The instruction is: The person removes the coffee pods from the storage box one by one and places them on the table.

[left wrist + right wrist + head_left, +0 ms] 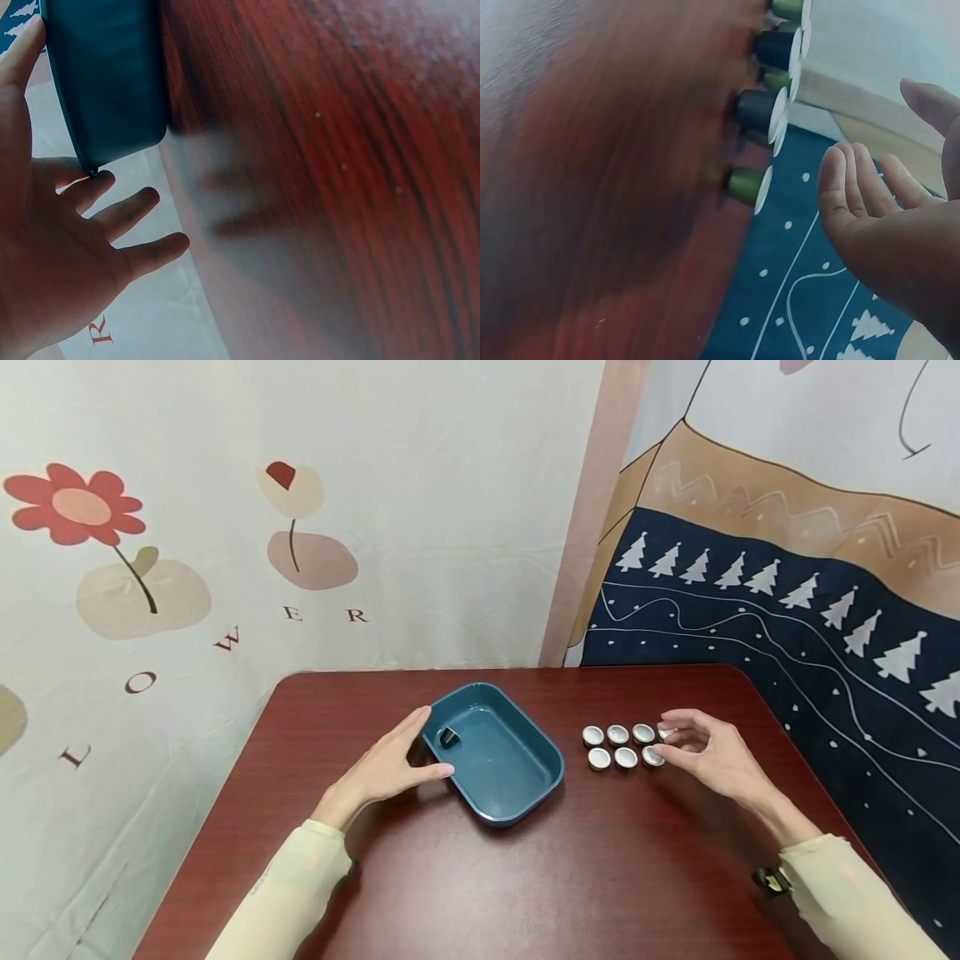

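A blue rectangular tray (504,817) stands on the table, with one dark coffee capsule (448,738) lying on its side near the left corner. My left hand (386,764) touches the tray's left rim, fingers and thumb spread; the left wrist view shows several fingers reaching past the tray's wall (112,82). Right of the tray, several coffee capsules stand lid up in two rows, one of them a capsule (626,758) in the near row. Green (746,186) and black (759,109) bodies show from the side. Over the rows' right end hovers my right hand (708,752), holding nothing.
The reddish-brown wooden table (570,893) has rounded far corners. Behind it hangs a pale curtain (450,527) with flower prints, and a dark blue cloth (675,610) with white trees hangs to the right. A black band (771,882) shows by the right sleeve.
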### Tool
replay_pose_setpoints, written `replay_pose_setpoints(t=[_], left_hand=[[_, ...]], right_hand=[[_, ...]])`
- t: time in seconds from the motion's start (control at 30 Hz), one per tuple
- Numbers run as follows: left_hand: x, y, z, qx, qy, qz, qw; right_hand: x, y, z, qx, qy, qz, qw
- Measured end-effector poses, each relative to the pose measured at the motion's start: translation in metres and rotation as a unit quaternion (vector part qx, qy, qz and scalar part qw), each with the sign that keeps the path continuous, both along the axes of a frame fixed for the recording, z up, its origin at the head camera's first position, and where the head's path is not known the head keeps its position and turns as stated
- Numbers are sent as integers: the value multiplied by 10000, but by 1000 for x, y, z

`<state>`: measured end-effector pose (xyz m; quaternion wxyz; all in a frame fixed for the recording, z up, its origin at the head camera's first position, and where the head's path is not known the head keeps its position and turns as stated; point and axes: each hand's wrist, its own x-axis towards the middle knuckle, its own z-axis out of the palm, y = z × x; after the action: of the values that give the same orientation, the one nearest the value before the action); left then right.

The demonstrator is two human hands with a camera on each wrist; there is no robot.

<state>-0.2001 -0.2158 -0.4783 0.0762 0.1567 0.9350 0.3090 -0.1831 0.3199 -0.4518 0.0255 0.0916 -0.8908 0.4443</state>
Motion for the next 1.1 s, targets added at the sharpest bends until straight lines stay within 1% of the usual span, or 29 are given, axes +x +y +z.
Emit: replay_pose_setpoints(t=[0.23,0.5,0.7,1.1], left_hand=[[0,0,0,5,-5,-4,10000],[0,0,1,1,20,-31,10000],[0,0,3,28,0,-37,10000],[0,0,2,15,-19,-21,10000]], right_hand=[[-7,-12,6,-54,105,287,9995],[-12,-32,16,58,-17,420,9991],[-19,-48,19,58,-12,668,9977],[-33,-83,25,3,222,1207,9924]])
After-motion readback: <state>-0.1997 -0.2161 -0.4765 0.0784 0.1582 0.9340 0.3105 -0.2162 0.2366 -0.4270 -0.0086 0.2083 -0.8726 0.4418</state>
